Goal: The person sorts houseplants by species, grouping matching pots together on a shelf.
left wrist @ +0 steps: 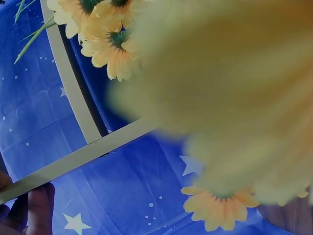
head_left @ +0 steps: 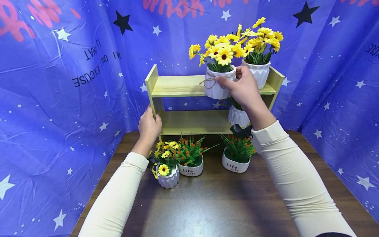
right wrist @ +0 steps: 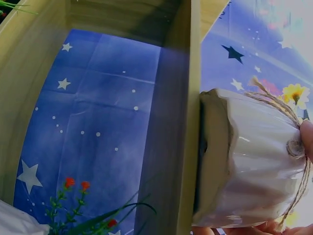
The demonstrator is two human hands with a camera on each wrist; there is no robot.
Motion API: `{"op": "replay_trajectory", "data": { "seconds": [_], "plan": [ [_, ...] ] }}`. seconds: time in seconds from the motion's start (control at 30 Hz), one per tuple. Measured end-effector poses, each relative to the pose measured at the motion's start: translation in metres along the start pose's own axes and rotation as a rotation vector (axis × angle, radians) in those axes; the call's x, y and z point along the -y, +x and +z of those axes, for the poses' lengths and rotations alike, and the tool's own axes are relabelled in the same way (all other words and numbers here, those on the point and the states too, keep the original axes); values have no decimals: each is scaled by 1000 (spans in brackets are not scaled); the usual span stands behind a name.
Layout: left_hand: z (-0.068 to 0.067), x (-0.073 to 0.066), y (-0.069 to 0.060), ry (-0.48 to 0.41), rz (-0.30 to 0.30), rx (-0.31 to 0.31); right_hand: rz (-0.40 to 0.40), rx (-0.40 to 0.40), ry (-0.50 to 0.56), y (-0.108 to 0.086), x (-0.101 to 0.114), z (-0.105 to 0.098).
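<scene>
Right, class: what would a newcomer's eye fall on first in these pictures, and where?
Probably the yellow flowers in the white pot that the right hand holds at the front of the top shelf, with a second yellow bunch beside them at the shelf's right end. The starry blue curtain behind the rack is striking too, as is the left hand gripping the rack's left side.
</scene>
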State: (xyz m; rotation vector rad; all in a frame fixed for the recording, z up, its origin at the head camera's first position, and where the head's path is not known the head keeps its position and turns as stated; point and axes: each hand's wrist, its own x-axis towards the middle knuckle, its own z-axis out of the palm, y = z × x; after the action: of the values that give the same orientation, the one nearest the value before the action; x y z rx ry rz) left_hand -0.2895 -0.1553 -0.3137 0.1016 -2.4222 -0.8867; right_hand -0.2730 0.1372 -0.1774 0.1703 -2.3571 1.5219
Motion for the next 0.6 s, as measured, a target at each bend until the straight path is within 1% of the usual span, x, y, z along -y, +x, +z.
{"op": "replay_trajectory", "data": {
  "seconds": [0.17,0.27,0.47,0.6],
  "plan": [
    [0,2,-1,-7,10,-8,-6,-18,-19,10,0,10],
    [0,2,-1,-9,7,-11,-7,-22,-20,15,1,15],
    [-1,1,0,-3,-11,1,31,-16,-40,22,4,18],
    [-1,0,1,-1,-13,5,34,-7,-21,26,4,21]
  ]
}}
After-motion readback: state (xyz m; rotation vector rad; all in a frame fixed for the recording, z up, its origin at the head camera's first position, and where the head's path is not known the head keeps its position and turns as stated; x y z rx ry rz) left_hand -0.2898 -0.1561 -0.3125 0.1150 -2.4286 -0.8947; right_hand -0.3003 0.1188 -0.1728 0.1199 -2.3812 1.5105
